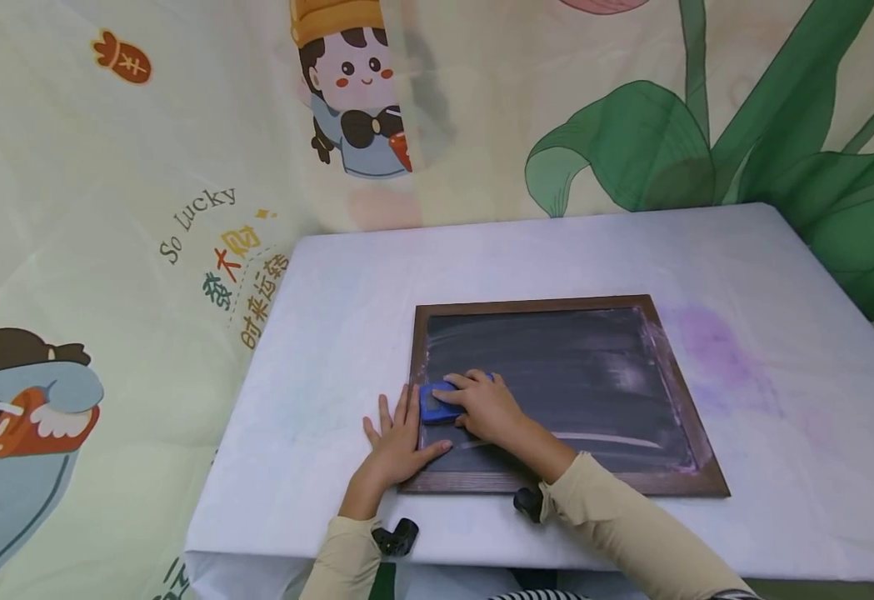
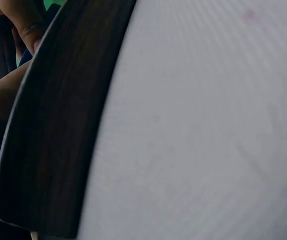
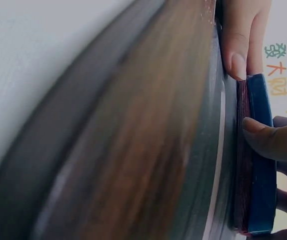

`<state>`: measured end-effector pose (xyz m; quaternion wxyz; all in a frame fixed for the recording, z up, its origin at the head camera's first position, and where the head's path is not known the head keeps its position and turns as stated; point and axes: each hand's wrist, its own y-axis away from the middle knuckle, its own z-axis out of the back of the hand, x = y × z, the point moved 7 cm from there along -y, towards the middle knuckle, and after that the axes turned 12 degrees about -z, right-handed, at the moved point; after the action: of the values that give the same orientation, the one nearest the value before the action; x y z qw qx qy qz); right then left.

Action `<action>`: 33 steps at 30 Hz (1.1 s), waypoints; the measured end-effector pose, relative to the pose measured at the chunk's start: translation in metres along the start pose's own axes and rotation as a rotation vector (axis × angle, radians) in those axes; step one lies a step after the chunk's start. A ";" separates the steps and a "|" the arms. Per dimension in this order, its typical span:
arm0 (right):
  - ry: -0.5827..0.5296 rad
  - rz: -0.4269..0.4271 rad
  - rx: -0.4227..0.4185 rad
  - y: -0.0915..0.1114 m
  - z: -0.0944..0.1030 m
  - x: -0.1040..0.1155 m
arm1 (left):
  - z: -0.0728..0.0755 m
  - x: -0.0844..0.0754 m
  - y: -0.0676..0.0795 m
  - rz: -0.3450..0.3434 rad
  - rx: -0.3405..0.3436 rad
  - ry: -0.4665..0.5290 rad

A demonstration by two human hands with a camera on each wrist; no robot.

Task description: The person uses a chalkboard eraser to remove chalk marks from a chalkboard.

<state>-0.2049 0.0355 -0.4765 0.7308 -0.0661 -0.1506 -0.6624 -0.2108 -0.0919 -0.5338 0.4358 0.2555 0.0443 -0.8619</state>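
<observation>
Gripping blue eraser [image 1: 433, 402] with right hand [image 1: 484, 407], fingers curled over it, pressing it on chalkboard [image 1: 556, 375] near left edge. Lying flat, fingers spread: left hand [image 1: 399, 440], on frame's lower-left corner, touching white table [image 1: 332, 333].

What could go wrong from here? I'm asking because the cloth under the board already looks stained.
The right hand grips the blue eraser at the chalkboard's left edge, so a stroke may run off the wooden frame and smear dust onto the white tablecloth. A purple stain already marks it. The left hand only rests flat on the corner, so the board might slide.
</observation>
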 end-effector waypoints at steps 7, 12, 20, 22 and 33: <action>-0.029 -0.038 -0.049 0.009 0.004 -0.031 | -0.003 0.004 -0.001 0.004 0.011 0.018; -0.067 -0.078 -0.133 0.033 0.018 -0.081 | -0.002 0.003 -0.001 -0.011 -0.002 0.042; -0.127 -0.163 -0.186 0.078 0.039 -0.156 | -0.002 0.008 0.002 0.013 0.008 0.029; -0.141 -0.176 -0.192 0.087 0.043 -0.169 | -0.001 0.008 0.001 0.008 0.004 0.022; -0.136 -0.221 -0.242 0.125 0.046 -0.199 | -0.003 0.004 -0.005 -0.006 -0.003 0.030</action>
<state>-0.1027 0.2521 -0.4812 0.6285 -0.1812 -0.1251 -0.7460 -0.2151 -0.0913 -0.5393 0.4328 0.2678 0.0528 -0.8592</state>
